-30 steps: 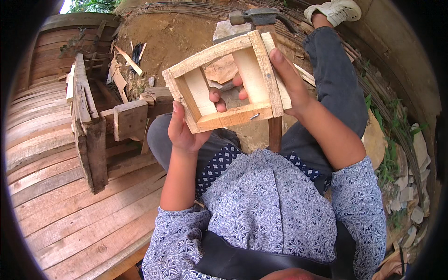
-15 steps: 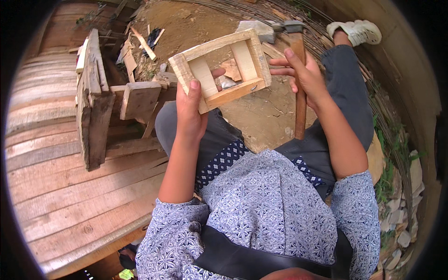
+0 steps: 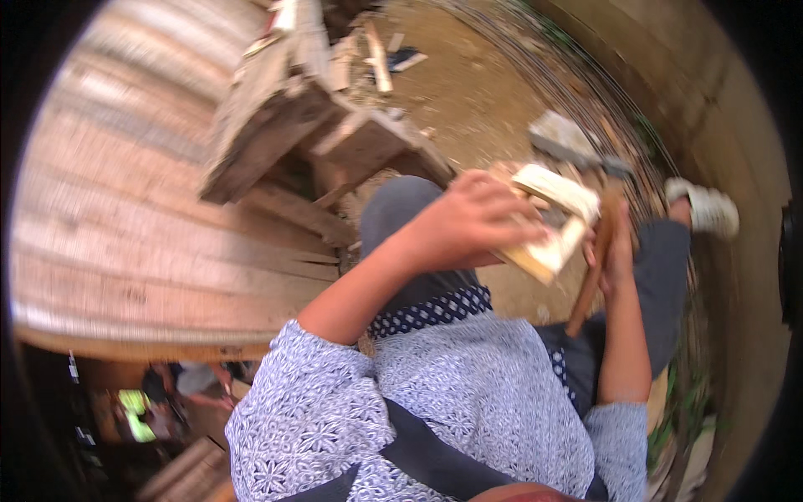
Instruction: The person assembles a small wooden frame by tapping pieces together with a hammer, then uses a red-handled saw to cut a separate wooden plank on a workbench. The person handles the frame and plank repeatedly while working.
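A small rectangular frame of pale wood (image 3: 573, 240) is tilted in front of me, smeared by motion. My left hand (image 3: 481, 216) grips its left side from above, the back of the hand hiding part of it. In my right hand (image 3: 617, 255) is a hammer (image 3: 588, 293), held by its brown wooden handle, which points down toward my lap; its dark metal head lies beyond the hand. The fingers of that hand are close to the frame's right end, and whether they touch it I cannot tell.
A wide plank table (image 3: 159, 243) stands at my left, with a rough wooden block structure (image 3: 276, 125) at its edge. A grey stone (image 3: 562, 138) and wood scraps (image 3: 378, 58) lie on the dirt ground. Thin rods run beside a wall (image 3: 719, 109) at right. Another person (image 3: 199, 381) appears at lower left.
The view has swung left. My left hand has turned over the frame, which is tipped and closer to the right hand. The hammer remains in my right hand.
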The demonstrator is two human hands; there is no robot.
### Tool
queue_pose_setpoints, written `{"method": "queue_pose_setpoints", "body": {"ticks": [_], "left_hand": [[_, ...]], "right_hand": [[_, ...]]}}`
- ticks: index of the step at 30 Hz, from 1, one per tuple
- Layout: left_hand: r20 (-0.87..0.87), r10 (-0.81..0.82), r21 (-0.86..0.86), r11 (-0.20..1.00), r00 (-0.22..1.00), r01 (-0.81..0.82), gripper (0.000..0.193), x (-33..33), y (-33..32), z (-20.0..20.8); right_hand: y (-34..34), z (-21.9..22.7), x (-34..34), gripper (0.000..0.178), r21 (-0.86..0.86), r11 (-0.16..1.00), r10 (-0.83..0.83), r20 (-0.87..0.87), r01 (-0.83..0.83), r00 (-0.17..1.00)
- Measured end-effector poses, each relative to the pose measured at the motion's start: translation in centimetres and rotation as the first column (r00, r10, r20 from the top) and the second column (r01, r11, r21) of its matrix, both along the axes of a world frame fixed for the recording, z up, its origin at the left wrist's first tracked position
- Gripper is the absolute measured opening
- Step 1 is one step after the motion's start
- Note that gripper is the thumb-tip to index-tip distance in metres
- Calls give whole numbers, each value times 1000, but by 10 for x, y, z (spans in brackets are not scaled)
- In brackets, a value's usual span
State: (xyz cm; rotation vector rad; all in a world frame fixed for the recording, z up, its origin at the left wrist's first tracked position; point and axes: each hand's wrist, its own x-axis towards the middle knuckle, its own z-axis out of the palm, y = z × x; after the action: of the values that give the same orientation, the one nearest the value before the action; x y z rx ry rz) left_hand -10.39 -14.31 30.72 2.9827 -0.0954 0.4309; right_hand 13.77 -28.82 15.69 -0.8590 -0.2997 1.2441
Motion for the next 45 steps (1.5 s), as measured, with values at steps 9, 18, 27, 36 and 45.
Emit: {"method": "queue_pose_setpoints", "body": {"ticks": [9, 18, 27, 36, 45], "left_hand": [[87, 105, 428, 894, 991, -132, 41, -50, 35, 23], [-4, 433, -770, 574, 901, -279, 61, -122, 28, 54], [27, 525, -975, -175, 851, 139, 71, -87, -77, -27], [123, 675, -987, 5, 728, 163, 48, -141, -38, -4], [123, 641, -991, 115, 758, 64, 54, -140, -1, 11]], "right_hand": [[9, 23, -28, 42, -96, 993, -43, 262, 70, 964], [6, 34, -16, 43, -51, 976, -186, 315, 213, 931], [-40, 126, -79, 50, 82, 991, -136, 644, 109, 753], [-149, 177, -82, 37, 118, 871, -405, 721, 476, 562], [-221, 214, 1, 39, 38, 671, -364, 887, 740, 284]]}}
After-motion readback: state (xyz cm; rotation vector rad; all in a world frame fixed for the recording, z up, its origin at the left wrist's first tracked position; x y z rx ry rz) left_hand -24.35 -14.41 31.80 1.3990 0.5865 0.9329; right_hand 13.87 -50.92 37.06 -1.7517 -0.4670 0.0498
